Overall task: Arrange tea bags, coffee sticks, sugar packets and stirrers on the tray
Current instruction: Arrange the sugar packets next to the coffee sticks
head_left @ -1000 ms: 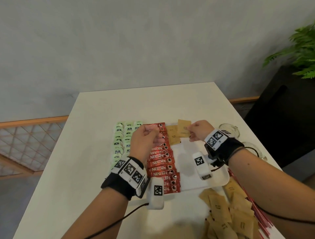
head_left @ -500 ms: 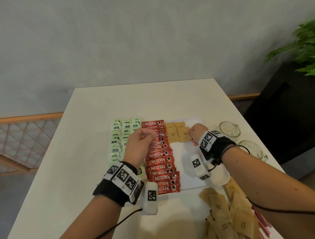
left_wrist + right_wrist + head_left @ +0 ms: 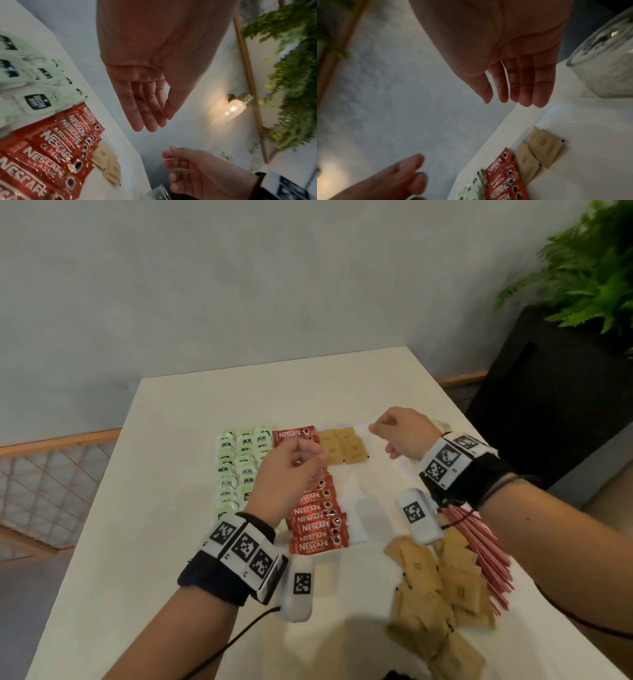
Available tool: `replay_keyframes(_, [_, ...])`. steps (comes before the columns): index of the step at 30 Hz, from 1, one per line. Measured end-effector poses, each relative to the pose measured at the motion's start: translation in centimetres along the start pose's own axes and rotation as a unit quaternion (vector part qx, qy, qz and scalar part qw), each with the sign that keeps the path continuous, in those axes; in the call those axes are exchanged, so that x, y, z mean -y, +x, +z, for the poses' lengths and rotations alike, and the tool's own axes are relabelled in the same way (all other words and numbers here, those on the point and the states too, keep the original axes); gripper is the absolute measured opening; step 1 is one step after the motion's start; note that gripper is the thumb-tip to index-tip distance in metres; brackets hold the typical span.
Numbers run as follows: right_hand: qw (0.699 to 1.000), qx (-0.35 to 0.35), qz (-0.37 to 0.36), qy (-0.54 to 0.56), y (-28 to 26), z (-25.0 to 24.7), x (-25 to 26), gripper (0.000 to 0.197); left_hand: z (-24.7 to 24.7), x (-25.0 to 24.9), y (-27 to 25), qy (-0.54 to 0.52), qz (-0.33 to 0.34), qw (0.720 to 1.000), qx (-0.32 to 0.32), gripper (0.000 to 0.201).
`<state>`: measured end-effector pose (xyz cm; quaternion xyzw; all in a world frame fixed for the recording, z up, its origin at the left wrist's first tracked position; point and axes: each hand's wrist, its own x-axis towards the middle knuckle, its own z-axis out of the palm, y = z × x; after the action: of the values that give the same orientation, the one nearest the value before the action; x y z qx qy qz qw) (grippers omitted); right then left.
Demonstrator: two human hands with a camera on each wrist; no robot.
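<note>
A white tray (image 3: 370, 494) holds rows of green tea bags (image 3: 236, 467), red coffee sticks (image 3: 318, 522) and a few brown sugar packets (image 3: 342, 450) at its far edge. My left hand (image 3: 308, 455) hovers over the coffee sticks, fingers loosely bent, holding nothing. The left wrist view shows the left hand (image 3: 154, 124) empty above the coffee sticks (image 3: 48, 148). My right hand (image 3: 380, 436) hangs just right of the placed sugar packets, also empty. In the right wrist view the right hand (image 3: 513, 101) has relaxed fingers above the sugar packets (image 3: 542, 146).
A loose pile of brown sugar packets (image 3: 435, 587) lies on the table at the near right, beside a bundle of red stirrers (image 3: 479, 549). A glass jar (image 3: 604, 67) stands right of the tray. A black planter (image 3: 548, 405) with a fern (image 3: 589, 268) is beyond the table.
My right hand laid its sugar packet on the tray beside the others, let go and drew back to the right. My left hand stayed over the coffee sticks.
</note>
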<state>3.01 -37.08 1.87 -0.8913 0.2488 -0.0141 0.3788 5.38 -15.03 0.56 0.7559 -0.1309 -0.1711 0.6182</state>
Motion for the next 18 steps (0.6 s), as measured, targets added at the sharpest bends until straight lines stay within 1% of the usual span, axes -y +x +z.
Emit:
replay_keyframes(3, [0.999, 0.011, -0.027, 0.025, -4.3, -1.9, -1.2, 0.025, 1.6, -0.5, -2.3, 0.051, 0.025, 0.997, 0.051, 0.010])
replay_keyframes(7, [0.999, 0.017, -0.023, 0.028, -10.1, -3.2, -4.6, 0.018, 4.2, 0.9, -4.9, 0.133, 0.044, 0.983, 0.122, 0.010])
replay_keyframes(10, [0.999, 0.037, -0.002, 0.031, -13.3, -3.2, -8.3, 0.014, 6.5, 2.7, -6.4, 0.232, 0.038, 0.954, 0.184, 0.013])
replay_keyframes(13, [0.998, 0.052, 0.024, 0.026, -15.6, -2.2, -11.6, 0.008, 8.6, 4.4, -8.0, 0.338, 0.018, 0.916, 0.215, 0.016])
replay_keyframes(15, [0.997, 0.072, 0.025, -0.011, -16.6, -1.1, -13.2, 0.012, 9.5, 5.2, -9.0, 0.388, -0.012, 0.895, 0.222, 0.025])
replay_keyframes(18, [0.993, 0.114, 0.026, -0.022, -17.5, 0.7, -14.3, 0.017, 10.5, 6.2, -9.9, 0.428, -0.050, 0.872, 0.231, 0.052])
